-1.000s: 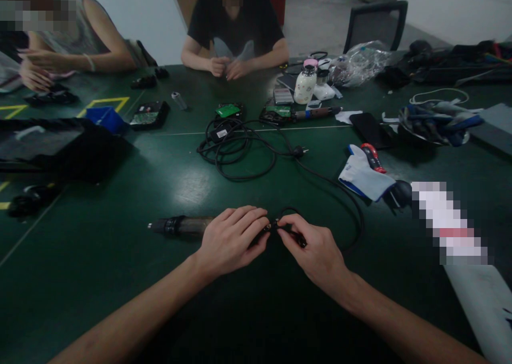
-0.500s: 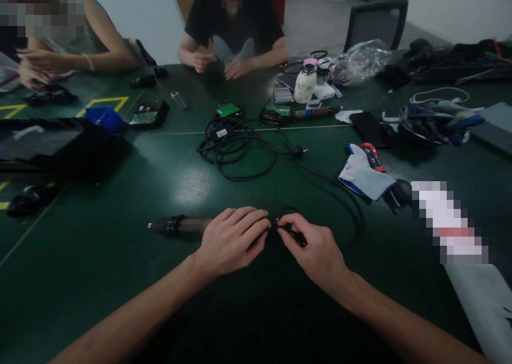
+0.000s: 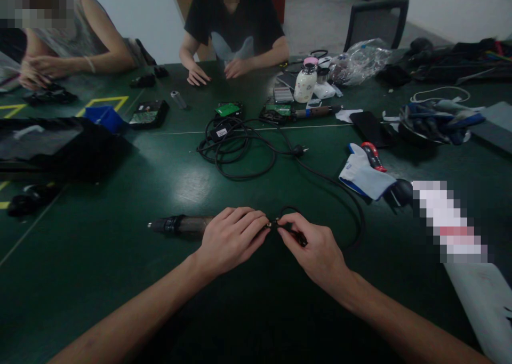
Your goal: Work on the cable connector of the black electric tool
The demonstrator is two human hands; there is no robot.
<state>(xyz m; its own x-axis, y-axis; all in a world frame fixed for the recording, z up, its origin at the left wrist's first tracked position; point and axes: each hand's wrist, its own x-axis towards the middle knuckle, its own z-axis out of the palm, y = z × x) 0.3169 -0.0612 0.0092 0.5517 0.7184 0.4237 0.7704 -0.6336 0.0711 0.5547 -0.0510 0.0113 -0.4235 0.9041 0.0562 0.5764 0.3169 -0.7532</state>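
An electric screwdriver (image 3: 188, 225) lies on the green table, its bit pointing left. My left hand (image 3: 234, 239) is closed over its rear body, hiding much of it. Close to the tool's tail end, my right hand (image 3: 316, 247) pinches the cable connector (image 3: 275, 223) between thumb and fingertips. From there a black cable (image 3: 362, 220) loops out to the right and back to a coil. Whether the connector and the tool's end touch is too small and dark to tell.
Ahead lie a coiled cord with an adapter (image 3: 222, 133), a mains plug (image 3: 299, 150), opened devices with green boards (image 3: 229, 110) and a second electric screwdriver (image 3: 318, 112). A glove (image 3: 362, 172) rests at right, a black bag (image 3: 52, 145) at left. Two people sit across.
My hands stay nearly in place, with a slightly wider view between their fingertips. Across the table, one person's raised hand has come down onto the tabletop.
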